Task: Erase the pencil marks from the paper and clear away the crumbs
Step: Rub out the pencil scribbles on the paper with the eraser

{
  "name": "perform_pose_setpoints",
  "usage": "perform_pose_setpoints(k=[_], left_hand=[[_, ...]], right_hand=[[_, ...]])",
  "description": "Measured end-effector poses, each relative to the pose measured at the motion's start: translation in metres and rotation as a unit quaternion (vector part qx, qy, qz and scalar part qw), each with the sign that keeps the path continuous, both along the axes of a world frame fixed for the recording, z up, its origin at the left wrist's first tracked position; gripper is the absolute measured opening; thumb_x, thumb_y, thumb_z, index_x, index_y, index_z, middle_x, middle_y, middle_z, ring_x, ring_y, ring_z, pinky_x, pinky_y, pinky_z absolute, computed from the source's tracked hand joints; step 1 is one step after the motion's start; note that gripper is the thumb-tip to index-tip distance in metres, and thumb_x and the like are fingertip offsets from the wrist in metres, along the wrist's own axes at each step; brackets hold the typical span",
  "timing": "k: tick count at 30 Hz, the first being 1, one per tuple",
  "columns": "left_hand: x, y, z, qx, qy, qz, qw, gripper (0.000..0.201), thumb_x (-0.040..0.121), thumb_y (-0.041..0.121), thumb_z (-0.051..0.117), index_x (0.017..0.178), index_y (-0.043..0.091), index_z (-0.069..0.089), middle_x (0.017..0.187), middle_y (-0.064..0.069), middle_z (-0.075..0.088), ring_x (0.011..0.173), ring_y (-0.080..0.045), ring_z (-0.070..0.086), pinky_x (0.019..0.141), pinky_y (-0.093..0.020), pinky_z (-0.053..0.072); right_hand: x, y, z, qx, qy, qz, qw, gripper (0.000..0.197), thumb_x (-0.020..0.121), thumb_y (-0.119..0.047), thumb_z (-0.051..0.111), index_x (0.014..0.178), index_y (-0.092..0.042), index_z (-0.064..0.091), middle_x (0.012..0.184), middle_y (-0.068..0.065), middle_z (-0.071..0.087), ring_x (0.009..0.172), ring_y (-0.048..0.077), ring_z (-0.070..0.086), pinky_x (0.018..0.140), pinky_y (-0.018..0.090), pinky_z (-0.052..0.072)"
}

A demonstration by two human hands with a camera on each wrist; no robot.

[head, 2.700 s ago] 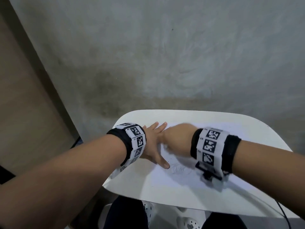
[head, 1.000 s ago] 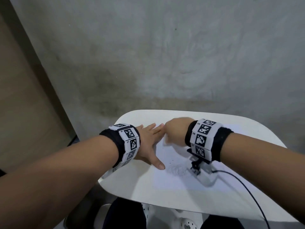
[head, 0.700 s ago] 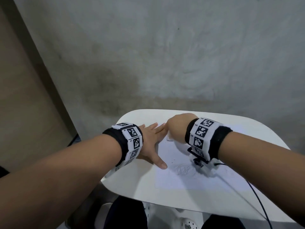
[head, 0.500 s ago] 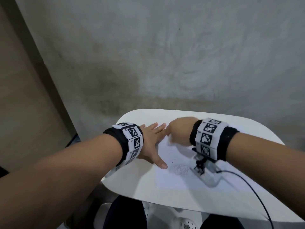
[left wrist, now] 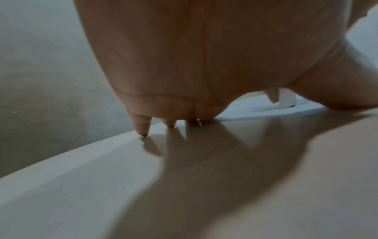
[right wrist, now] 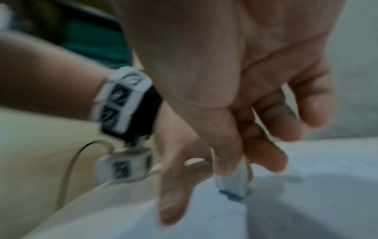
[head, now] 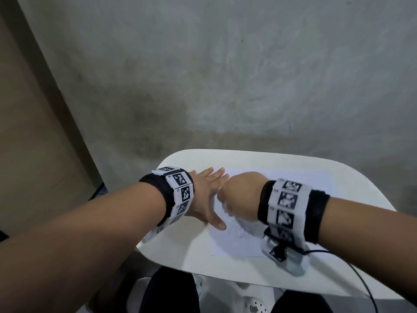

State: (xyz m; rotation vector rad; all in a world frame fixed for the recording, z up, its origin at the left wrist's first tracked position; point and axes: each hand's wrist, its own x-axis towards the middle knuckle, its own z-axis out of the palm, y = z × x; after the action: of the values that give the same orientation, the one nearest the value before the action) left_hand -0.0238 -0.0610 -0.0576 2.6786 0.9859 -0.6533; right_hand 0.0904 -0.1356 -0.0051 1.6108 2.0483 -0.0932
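A white sheet of paper (head: pixel 293 190) lies on a small white table (head: pixel 282 160). Faint pencil scribbles (head: pixel 237 231) show near the sheet's left side. My left hand (head: pixel 207 195) lies flat with fingers spread, pressing the paper's left edge; the left wrist view shows its fingertips (left wrist: pixel 141 129) on the tabletop. My right hand (head: pixel 239 195) is beside it, blurred by motion. In the right wrist view my right hand (right wrist: pixel 237 168) pinches a white eraser (right wrist: pixel 233 182) between thumb and fingers, its tip on the paper just right of my left thumb (right wrist: pixel 174 194).
A grey concrete wall stands right behind the table. The black cable (head: pixel 361 274) from my right wrist camera trails over the table's near right part. My dark-clothed legs (head: pixel 171 292) and white shoes sit under the near edge. A brown panel is at far left.
My right hand has rubbed the eraser back and forth by the left hand and now sits slightly nearer, toward the scribbles. The left hand has stayed flat in place.
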Motion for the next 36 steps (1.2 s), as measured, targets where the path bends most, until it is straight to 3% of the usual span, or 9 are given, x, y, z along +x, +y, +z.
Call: perform_pose_setpoints(k=[2,5,9,12,15,26,29,32,36], left_hand=[[-0.001,0.001,0.001,0.001,0.009,-0.008,1.0,0.132,0.069,0.079,0.064,0.153,0.026,-0.023,0.16,0.008,-0.029,0.149,-0.016,-0.021,0.121,-0.05,-0.002],[0.0,0.001,0.0,0.0,0.015,-0.005,1.0,0.132,0.068,0.08,0.063,0.153,0.026,-0.023,0.16,0.008,-0.029,0.149,-0.016,-0.021,0.121,-0.05,-0.002],[0.001,-0.002,0.003,-0.001,0.015,0.0,1.0,0.13,0.071,0.076,0.065,0.153,0.025,-0.022,0.159,0.009,-0.029,0.148,-0.015,-0.022,0.121,-0.05,-0.001],[0.0,-0.002,0.007,-0.009,0.026,0.0,1.0,0.129,0.072,0.077,0.063,0.153,0.025,-0.023,0.158,0.009,-0.031,0.148,-0.015,-0.024,0.121,-0.051,-0.003],[0.0,-0.003,0.006,-0.007,0.03,0.0,1.0,0.129,0.072,0.076,0.063,0.153,0.025,-0.024,0.158,0.009,-0.031,0.148,-0.015,-0.024,0.121,-0.051,-0.002],[0.002,-0.004,0.009,-0.009,0.038,-0.001,0.999,0.129,0.073,0.075,0.064,0.152,0.026,-0.025,0.157,0.01,-0.033,0.147,-0.014,-0.025,0.121,-0.048,-0.003],[0.002,-0.004,0.009,-0.012,0.041,0.004,0.999,0.129,0.073,0.075,0.064,0.151,0.026,-0.026,0.157,0.01,-0.033,0.147,-0.014,-0.026,0.121,-0.049,-0.003],[0.003,-0.004,0.008,-0.009,0.039,0.001,0.999,0.129,0.073,0.076,0.063,0.151,0.026,-0.026,0.157,0.01,-0.034,0.147,-0.014,-0.025,0.121,-0.049,-0.003],[0.002,-0.004,0.008,-0.006,0.038,0.001,0.999,0.129,0.073,0.076,0.063,0.151,0.026,-0.026,0.157,0.01,-0.033,0.147,-0.014,-0.025,0.121,-0.049,-0.003]], right_hand=[[0.013,0.013,0.003,0.027,-0.015,-0.026,0.999,0.028,0.094,-0.03,0.05,0.113,-0.016,0.064,0.096,-0.001,0.061,0.089,0.023,0.057,0.069,0.027,0.042],[0.015,0.011,0.01,0.027,-0.055,-0.02,0.998,0.026,0.098,-0.027,0.047,0.118,-0.016,0.059,0.117,0.002,0.061,0.107,0.024,0.059,0.085,0.033,0.044],[0.005,-0.006,0.0,-0.01,-0.014,0.018,1.0,0.015,0.093,-0.026,0.051,0.09,-0.016,0.062,0.079,-0.005,0.056,0.076,0.019,0.055,0.061,0.024,0.037],[0.033,0.014,0.001,0.063,-0.039,-0.043,0.996,0.016,0.09,-0.027,0.05,0.09,-0.017,0.063,0.078,-0.004,0.059,0.08,0.022,0.059,0.072,0.029,0.049],[0.019,-0.004,-0.008,0.053,-0.036,0.016,0.998,0.004,0.088,-0.024,0.059,0.085,-0.022,0.057,0.068,-0.006,0.049,0.08,0.021,0.059,0.06,0.026,0.04],[0.036,-0.014,-0.012,0.024,0.044,0.007,0.999,0.01,0.085,-0.027,0.058,0.077,-0.02,0.058,0.078,-0.005,0.064,0.075,0.02,0.06,0.063,0.028,0.044],[0.061,0.002,0.009,0.057,0.024,-0.073,0.995,0.011,0.087,-0.025,0.049,0.078,-0.02,0.054,0.075,-0.004,0.055,0.078,0.024,0.055,0.068,0.029,0.042],[0.047,-0.009,-0.003,0.076,-0.027,-0.013,0.997,0.014,0.086,-0.017,0.053,0.073,-0.021,0.05,0.075,-0.005,0.056,0.075,0.024,0.055,0.067,0.027,0.043],[0.058,-0.01,0.003,0.041,0.036,-0.065,0.996,0.025,0.084,-0.022,0.051,0.061,-0.021,0.041,0.063,-0.004,0.044,0.071,0.022,0.046,0.059,0.025,0.036]])
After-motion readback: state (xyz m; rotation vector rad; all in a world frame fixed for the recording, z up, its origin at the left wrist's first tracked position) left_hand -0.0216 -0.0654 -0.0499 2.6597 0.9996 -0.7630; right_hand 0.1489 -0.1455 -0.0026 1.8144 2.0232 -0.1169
